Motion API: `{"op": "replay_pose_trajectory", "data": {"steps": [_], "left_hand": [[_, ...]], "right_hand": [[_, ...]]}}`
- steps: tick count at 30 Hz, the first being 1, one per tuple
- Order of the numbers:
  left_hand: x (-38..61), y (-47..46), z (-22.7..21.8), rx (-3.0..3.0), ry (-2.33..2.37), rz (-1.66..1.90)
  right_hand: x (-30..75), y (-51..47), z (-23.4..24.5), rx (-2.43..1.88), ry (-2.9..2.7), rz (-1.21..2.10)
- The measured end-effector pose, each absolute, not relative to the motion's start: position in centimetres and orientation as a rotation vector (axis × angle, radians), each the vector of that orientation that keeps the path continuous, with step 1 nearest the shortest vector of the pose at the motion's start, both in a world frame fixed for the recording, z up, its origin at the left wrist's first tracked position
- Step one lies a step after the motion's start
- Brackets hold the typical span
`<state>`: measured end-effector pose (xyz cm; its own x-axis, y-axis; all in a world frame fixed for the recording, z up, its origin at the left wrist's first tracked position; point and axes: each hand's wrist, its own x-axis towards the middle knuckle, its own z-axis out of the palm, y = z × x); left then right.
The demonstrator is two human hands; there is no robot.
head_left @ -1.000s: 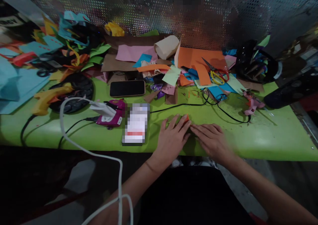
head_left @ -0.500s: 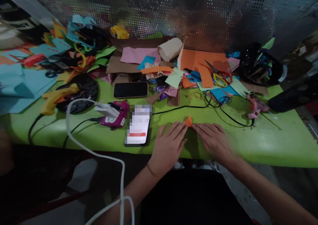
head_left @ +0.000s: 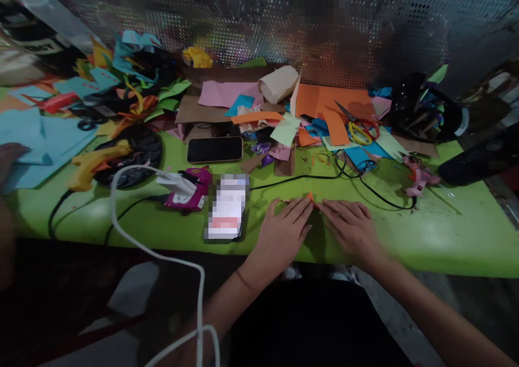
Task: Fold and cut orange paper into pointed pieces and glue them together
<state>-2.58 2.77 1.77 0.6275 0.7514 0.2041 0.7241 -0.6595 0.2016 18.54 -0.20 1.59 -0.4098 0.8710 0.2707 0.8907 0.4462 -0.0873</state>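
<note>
A small folded piece of orange paper [head_left: 310, 197] lies near the front of the green table, mostly covered by fingers. My left hand [head_left: 286, 226] rests palm down with its fingers stretched out, their tips over the paper's left side. From the right, my right hand [head_left: 352, 227] reaches in, also palm down with fingers extended; its fingertips meet the paper's lower right edge. Only the orange tip shows above the fingers. Left of my hands lies a phone with a lit, blurred screen [head_left: 227, 207].
Behind my hands are a dark phone [head_left: 214, 149], paper scraps and scissors [head_left: 359, 132]. A pink glue gun [head_left: 419, 182] lies right, its black cord crossing the table. Left are a magenta power adapter [head_left: 188, 194], a yellow glue gun [head_left: 99, 161] and another person's hand [head_left: 10, 156].
Less of the orange paper shows now, as my left fingers have moved further over it. Another person's hand has appeared on the blue paper at far left. The view has shifted slightly.
</note>
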Motion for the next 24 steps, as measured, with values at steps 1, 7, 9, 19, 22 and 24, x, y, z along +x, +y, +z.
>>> {"op": "replay_pose_trajectory", "data": {"steps": [1, 7, 9, 19, 22, 24], "left_hand": [[-2.5, 2.8, 1.8, 2.740, 1.251, 0.412], [-1.7, 4.0, 1.5, 2.711, 1.256, 0.415], [-1.5, 4.3, 1.4, 2.716, 1.258, 0.418], [-2.7, 3.3, 2.0, 2.716, 1.291, 0.432], [-2.6, 3.6, 1.6, 2.711, 1.280, 0.401], [-2.4, 3.9, 1.4, 2.705, 1.285, 0.391]], "right_hand": [[18.4, -0.4, 1.6, -1.516, -2.441, -0.108], [17.9, 0.4, 1.5, -1.583, -2.477, -0.120], [17.8, 0.8, 1.5, -1.602, -2.471, -0.129], [17.6, 1.4, 1.8, -1.604, -2.486, -0.168], [17.7, 1.9, 2.0, -1.605, -2.479, -0.155], [17.8, 2.1, 2.2, -1.612, -2.477, -0.147]]}}
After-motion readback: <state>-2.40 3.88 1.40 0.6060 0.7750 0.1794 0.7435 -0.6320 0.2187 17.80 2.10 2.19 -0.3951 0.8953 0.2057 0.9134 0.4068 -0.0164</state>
